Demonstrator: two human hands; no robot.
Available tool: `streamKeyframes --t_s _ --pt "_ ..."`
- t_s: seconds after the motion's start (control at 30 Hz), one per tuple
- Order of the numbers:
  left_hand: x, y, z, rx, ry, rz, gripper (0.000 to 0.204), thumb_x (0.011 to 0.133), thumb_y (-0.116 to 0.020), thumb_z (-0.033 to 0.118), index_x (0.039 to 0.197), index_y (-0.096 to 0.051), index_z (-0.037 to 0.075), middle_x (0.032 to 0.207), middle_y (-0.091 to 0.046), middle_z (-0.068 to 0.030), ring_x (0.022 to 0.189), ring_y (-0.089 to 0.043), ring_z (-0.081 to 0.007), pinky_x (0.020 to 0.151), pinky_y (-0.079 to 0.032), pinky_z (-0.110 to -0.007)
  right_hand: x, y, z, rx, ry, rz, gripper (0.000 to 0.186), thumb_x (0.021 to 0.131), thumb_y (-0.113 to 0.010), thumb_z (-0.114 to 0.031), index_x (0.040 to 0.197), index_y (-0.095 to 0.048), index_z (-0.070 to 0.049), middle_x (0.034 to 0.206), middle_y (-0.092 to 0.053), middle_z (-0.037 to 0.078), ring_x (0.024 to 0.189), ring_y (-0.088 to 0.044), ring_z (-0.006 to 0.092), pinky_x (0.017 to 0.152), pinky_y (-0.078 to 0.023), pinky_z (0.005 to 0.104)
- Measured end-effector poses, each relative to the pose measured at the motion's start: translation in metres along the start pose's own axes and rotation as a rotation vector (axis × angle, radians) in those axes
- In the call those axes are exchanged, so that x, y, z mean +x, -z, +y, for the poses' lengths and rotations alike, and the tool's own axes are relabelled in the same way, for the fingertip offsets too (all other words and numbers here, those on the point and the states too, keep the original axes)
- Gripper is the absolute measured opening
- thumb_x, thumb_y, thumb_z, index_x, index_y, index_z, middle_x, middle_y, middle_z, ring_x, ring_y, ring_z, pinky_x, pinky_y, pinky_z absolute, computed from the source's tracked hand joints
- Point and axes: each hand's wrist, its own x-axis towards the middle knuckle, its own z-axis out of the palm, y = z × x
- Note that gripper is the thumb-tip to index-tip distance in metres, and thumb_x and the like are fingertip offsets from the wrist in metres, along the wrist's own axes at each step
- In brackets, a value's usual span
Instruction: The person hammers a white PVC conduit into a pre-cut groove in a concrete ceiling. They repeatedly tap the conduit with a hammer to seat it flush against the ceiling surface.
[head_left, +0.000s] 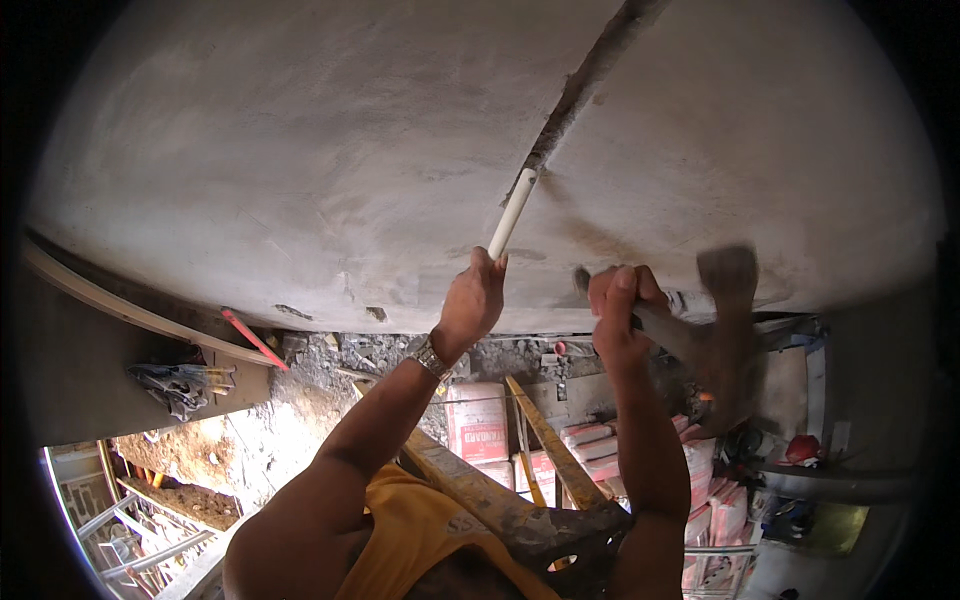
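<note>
My left hand [472, 303] is closed around the lower part of a white plastic pipe [513, 213]. The pipe's upper end meets a dark groove [572, 97] cut into the grey plastered wall [330, 150]; whether it sits inside the groove, I cannot tell. To the right, my right hand [625, 302] grips the handle of a hammer [728, 335]. Motion smears the hammer's head, which stands to the right of the hand, apart from the pipe. A metal-banded watch [430, 355] is on my left wrist.
Below me stands a worn, yellow-painted ladder [555, 440]. Stacked red-and-white bags [478, 425] and rubble [340, 352] lie on the floor at the wall's foot. A red pipe [254, 339] leans at left, near a board bearing a crumpled dark bag [180, 388].
</note>
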Motion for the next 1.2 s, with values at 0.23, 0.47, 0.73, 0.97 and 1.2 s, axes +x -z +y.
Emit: streamKeyframes --t_s 0.23,0.47,0.73,0.97,1.2 --pt "-0.001 -0.006 0.004 -0.092 -0.010 0.014 0.029 0.102 -0.044 0.029 0.095 -0.034 0.003 0.063 -0.055 -0.0292 0.063 -0.054 -0.0531 0.051 -0.039 -0.056 -0.004 -0.015 0.029 -0.468 -0.517 -0.235 0.033 0.093 -0.061 -0.027 0.080 -0.062 0.003 0.055 -0.058 0.017 0.053 -0.061 0.0356 0.054 -0.046 0.0391" --pt "0.001 -0.019 -0.002 -0.084 -0.143 0.094 0.026 0.101 -0.046 0.025 0.095 -0.034 0.002 0.062 -0.054 -0.0285 0.060 -0.053 -0.0522 0.047 -0.038 -0.055 -0.022 -0.010 0.068 -0.445 0.033 -0.142 0.026 0.092 -0.063 -0.019 0.082 -0.059 0.004 0.053 -0.044 0.016 0.046 -0.047 0.0238 0.048 -0.039 0.0427" --pt "0.002 -0.014 -0.002 -0.103 -0.099 0.076 0.027 0.102 -0.045 0.025 0.093 -0.034 0.002 0.061 -0.054 -0.0273 0.057 -0.053 -0.0510 0.047 -0.037 -0.054 0.002 -0.013 -0.002 -0.244 -0.282 -0.025 0.038 0.093 -0.062 -0.027 0.073 -0.056 0.004 0.058 -0.053 0.017 0.053 -0.053 0.0190 0.053 -0.044 0.0393" --pt "0.005 -0.016 -0.005 -0.074 -0.137 0.060 0.026 0.101 -0.046 0.023 0.093 -0.034 0.001 0.061 -0.054 -0.0258 0.058 -0.053 -0.0507 0.047 -0.039 -0.053 -0.006 -0.017 0.053 -0.509 -0.553 -0.309 0.027 0.090 -0.063 -0.023 0.080 -0.061 0.002 0.071 -0.063 0.025 0.070 -0.062 0.0444 0.062 -0.051 0.0446" --pt "0.000 -0.014 0.000 -0.059 -0.146 0.068 0.026 0.101 -0.046 0.023 0.093 -0.034 0.001 0.066 -0.057 -0.0270 0.062 -0.055 -0.0512 0.049 -0.039 -0.054 -0.002 -0.015 0.008 -0.239 -0.037 0.039 0.015 0.090 -0.063 -0.008 0.077 -0.061 -0.002 0.062 -0.056 0.014 0.055 -0.051 0.0331 0.057 -0.046 0.0386"
